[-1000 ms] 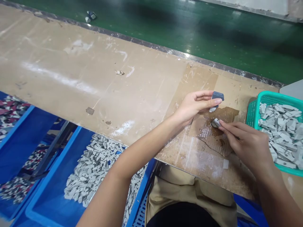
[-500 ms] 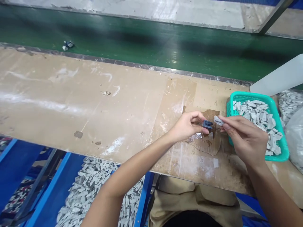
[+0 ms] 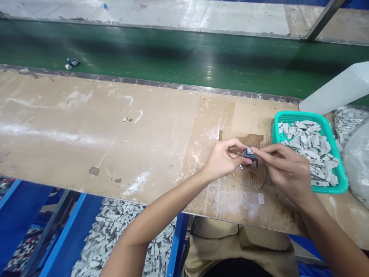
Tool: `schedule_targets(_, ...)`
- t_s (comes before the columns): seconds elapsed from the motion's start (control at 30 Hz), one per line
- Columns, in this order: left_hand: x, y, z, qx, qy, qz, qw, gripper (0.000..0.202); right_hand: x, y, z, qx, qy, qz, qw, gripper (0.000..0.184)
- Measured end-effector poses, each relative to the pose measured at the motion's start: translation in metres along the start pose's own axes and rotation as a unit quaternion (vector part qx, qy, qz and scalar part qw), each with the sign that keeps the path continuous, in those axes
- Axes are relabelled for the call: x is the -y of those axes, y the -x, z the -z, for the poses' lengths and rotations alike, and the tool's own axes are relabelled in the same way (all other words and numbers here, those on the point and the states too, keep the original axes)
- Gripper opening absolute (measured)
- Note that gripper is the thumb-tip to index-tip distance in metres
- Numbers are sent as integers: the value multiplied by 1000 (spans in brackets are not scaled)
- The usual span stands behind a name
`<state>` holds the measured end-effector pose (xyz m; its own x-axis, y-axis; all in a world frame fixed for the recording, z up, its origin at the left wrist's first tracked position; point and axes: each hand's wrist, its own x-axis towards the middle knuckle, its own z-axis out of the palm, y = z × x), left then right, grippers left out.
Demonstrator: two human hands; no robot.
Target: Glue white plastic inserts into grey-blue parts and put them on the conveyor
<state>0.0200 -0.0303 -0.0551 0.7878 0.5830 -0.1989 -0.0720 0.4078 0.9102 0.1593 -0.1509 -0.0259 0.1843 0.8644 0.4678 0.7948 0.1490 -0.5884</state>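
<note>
Between the thumb and fingers of my left hand [image 3: 226,158] is a small dark blue-grey plastic part [image 3: 249,154], held above a worn cardboard patch [image 3: 250,177]. A light grey plastic piece [image 3: 250,150] now sits against the top of that dark part. My right hand [image 3: 288,167] pinches the grey piece from the right, its fingertips touching it. The fingers partly cover both parts, so how deep the grey piece sits cannot be made out.
A turquoise basket [image 3: 343,169] of grey pieces stands right of my hands, beside a clear plastic bag [image 3: 357,163]. Beyond the cardboard-covered table [image 3: 152,134] runs a green belt [image 3: 173,57] carrying a small part [image 3: 72,62]. A blue bin [image 3: 65,231] of grey pieces lies below left.
My right hand has moved left and brought the grey piece from beside the dark part onto it. The belt's small part appears farther left; the view has also shifted slightly.
</note>
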Motion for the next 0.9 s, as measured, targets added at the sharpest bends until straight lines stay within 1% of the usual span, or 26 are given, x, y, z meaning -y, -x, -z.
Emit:
schedule_targets(0.2,-2,6,-8,-58,-15,-18,998,22,-2,-1,-4,-7,-28,5,1000,48)
schedule_targets(0.3,-2,7,-8,-68,-8,-26,997,21,-1,-3,-7,-2,-51,2,999,49)
schedule_targets(0.43,-3,7,-7,-86,-32,-32,995,19,1,-4,-11,11,-56,-8,998,46)
schedule_targets(0.53,-7,4,-7,-98,-54,-22,993,17,1,-2,-15,16,-44,-22,999,43)
schedule_targets(0.63,-15,3,-10,-101,-69,-13,992,19,0,-1,-18,4,-45,-34,998,42)
schedule_targets(0.7,-20,3,-11,-97,-44,-21,994,31,2,-3,-17,4,-58,-58,997,39)
schedule_targets(0.77,-23,5,-11,-70,15,-13,997,48,3,-4,-11,-2,-83,-96,992,34)
schedule_targets(0.8,-24,6,-10,-54,50,1,997,52,4,-4,-6,-13,-94,-114,989,32)
schedule_targets(0.83,-25,6,-9,-43,83,20,995,51,3,-4,0,-29,-99,-130,986,32)
schedule_targets(0.87,-25,5,-7,-42,111,40,992,46,0,-4,6,-50,-100,-143,984,33)
schedule_targets(0.9,-25,4,-5,-52,135,53,988,39,-5,-4,12,-71,-97,-152,981,34)
